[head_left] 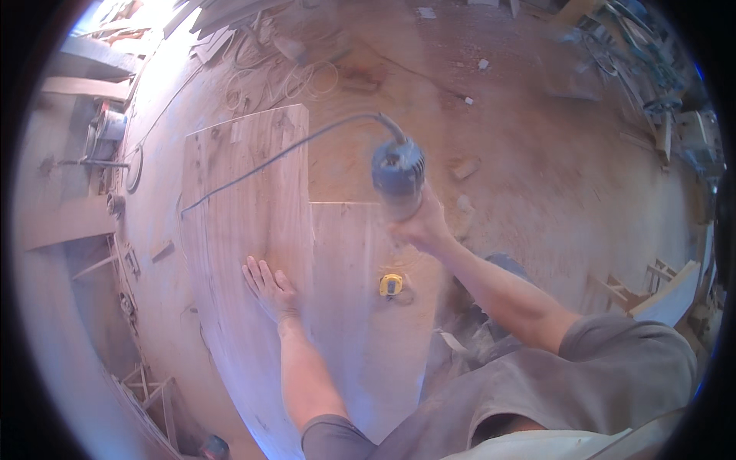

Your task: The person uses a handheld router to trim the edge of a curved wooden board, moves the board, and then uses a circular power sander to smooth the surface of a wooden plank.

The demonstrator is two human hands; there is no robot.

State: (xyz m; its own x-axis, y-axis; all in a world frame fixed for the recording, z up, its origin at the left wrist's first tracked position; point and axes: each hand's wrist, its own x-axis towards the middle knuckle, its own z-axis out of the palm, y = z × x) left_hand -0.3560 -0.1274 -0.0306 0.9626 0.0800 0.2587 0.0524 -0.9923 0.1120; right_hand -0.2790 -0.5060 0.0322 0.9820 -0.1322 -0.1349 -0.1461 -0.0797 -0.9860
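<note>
My right hand is wrapped round the lower body of a blue corded trim router. The router stands upright at the far edge of the shorter wooden board; its base and bit are hidden. From its top a dark cord loops left across the longer wooden board. My left hand lies flat on that longer board, fingers spread, holding nothing. A yellow tape measure rests on the shorter board, on the near side of my right hand.
Sawdust covers the floor. Coiled wire and stacked planks lie at the far left. Wood scraps and tools crowd the right side. A small wood offcut is right of the router.
</note>
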